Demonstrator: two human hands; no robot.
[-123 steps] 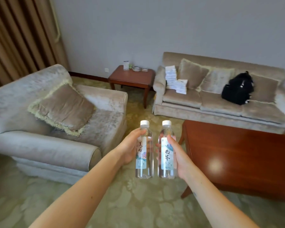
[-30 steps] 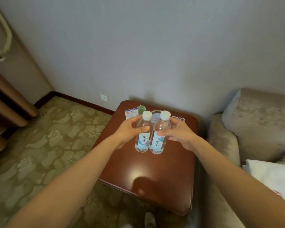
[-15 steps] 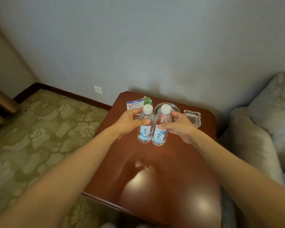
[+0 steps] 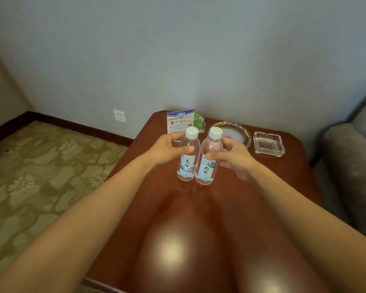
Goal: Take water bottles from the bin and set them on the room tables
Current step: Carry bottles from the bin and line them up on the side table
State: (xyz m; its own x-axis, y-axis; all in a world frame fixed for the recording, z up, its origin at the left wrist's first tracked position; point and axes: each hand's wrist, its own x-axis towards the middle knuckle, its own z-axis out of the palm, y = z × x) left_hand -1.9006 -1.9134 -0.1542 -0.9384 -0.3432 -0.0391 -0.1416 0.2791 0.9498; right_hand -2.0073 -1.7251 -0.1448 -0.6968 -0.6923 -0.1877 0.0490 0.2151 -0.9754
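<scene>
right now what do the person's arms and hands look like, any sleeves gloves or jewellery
Both arms are bare as far as the frame shows: no sleeves. The left hand and right hand wear no gloves, no rings show on the visible fingers, and neither wrist carries a watch or band. One tiny dark spot marks the left forearm.

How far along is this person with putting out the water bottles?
Nearly placed: the left bottle and right bottle are upright over the side table, contact unclear. In hand: the left hand and right hand each grip one. Remaining: letting go; other tables aren't visible.
</scene>
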